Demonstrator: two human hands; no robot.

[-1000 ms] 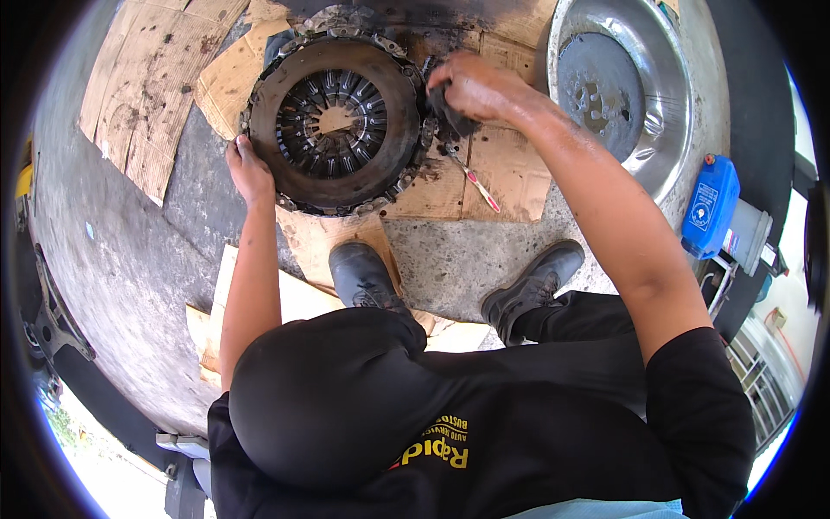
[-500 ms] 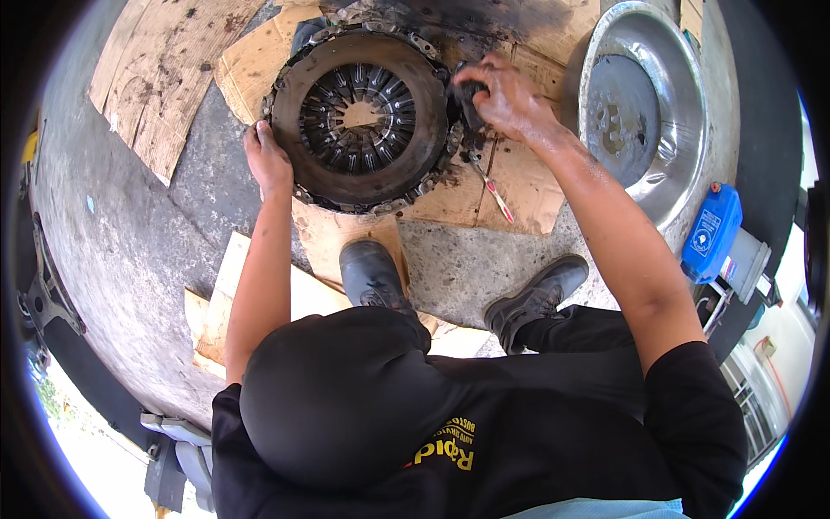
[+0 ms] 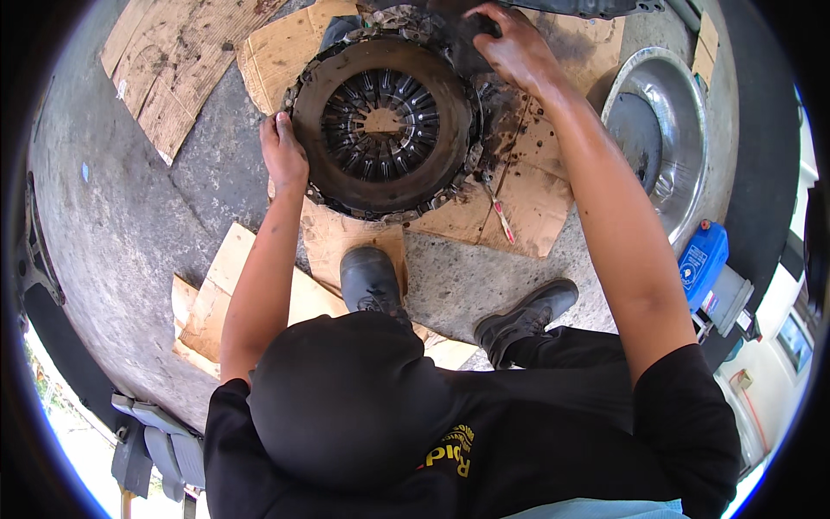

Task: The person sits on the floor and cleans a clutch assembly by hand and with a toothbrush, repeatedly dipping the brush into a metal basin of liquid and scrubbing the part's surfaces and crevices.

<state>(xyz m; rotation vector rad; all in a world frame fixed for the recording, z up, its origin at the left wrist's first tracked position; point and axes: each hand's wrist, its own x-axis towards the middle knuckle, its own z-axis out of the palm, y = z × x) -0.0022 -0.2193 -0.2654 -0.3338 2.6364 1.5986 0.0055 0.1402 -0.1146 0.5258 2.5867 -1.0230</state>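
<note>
A round, dirty clutch pressure plate (image 3: 380,195), with a ring of radial spring fingers around an open centre, lies on oil-stained cardboard. My left hand (image 3: 284,156) is closed on its left rim, thumb on top. Beyond the plate's upper right edge is my right hand (image 3: 519,54), its fingers curled around a dark, blackened rag (image 3: 467,39). The rag is blurred, so its outline is hard to make out. A small red and white brush (image 3: 501,221) rests on the cardboard to the right of the plate.
A wide metal basin (image 3: 692,143) stands at the right with a dark disc inside. Below it is a blue container (image 3: 702,259). Stained cardboard (image 3: 177,65) lies at the upper left, more cardboard (image 3: 216,294) at the lower left. My shoes (image 3: 370,277) are close to the plate.
My right hand has moved up and away from the plate's right edge, with the dark rag. The left hand keeps its grip on the rim. The whole view has shifted slightly.
</note>
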